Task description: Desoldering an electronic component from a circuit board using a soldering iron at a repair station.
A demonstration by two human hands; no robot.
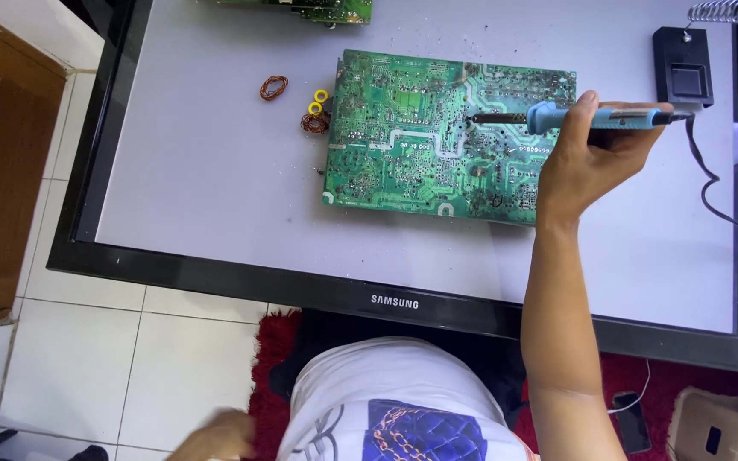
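A green circuit board (403, 141) lies solder side up on the pale face of a flat television panel (215, 179) with a black frame. My right hand (595, 158) grips a blue soldering iron (591, 117), held level, its dark tip resting over the board's upper right part. The iron's black cord (711, 183) trails off to the right. My left hand (215, 437) hangs low beside my body at the bottom edge, away from the panel, blurred; whether it holds anything does not show.
Two small copper wire coils (273, 87) and yellow rings (318, 102) sit left of the board. A black soldering stand (683, 77) with a metal spring is at the top right. Another green board (326, 10) pokes in at the top. White floor tiles and a red rug lie below.
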